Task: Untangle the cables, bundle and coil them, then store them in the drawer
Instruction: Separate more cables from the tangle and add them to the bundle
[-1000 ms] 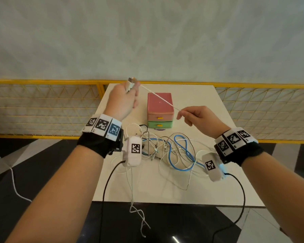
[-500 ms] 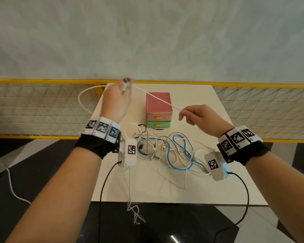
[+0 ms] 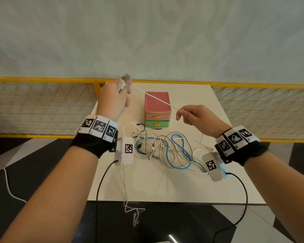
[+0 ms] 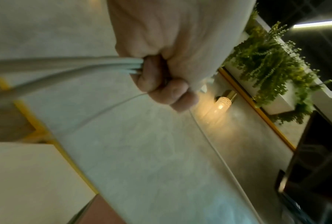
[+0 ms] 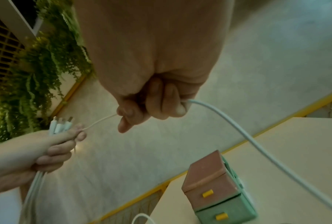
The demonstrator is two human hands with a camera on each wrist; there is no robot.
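Note:
My left hand [image 3: 116, 95] is raised over the table's far left and grips a white cable [image 3: 154, 99] near its plug ends [image 5: 62, 123], with several strands running through the fist [image 4: 161, 72]. The cable stretches taut to my right hand [image 3: 188, 114], which pinches it between curled fingers [image 5: 157, 104]. Below both hands a tangle of white, grey and blue cables [image 3: 165, 149] lies on the white table [image 3: 165, 186]. A small drawer unit [image 3: 157, 109], pink on top and green below with yellow handles, stands behind the tangle with both drawers closed.
A yellow mesh railing [image 3: 42, 106] runs behind the table on both sides. One white strand [image 3: 128, 204] hangs off the table's front edge over the dark floor. Black wires [image 3: 102, 183] trail from the wrist cameras. Hanging plants [image 4: 272, 63] are seen in the wrist views.
The left hand dipped left half a second ago, throwing a white loop out over the railing, and has come back; the loop is gone. The right hand has barely moved.

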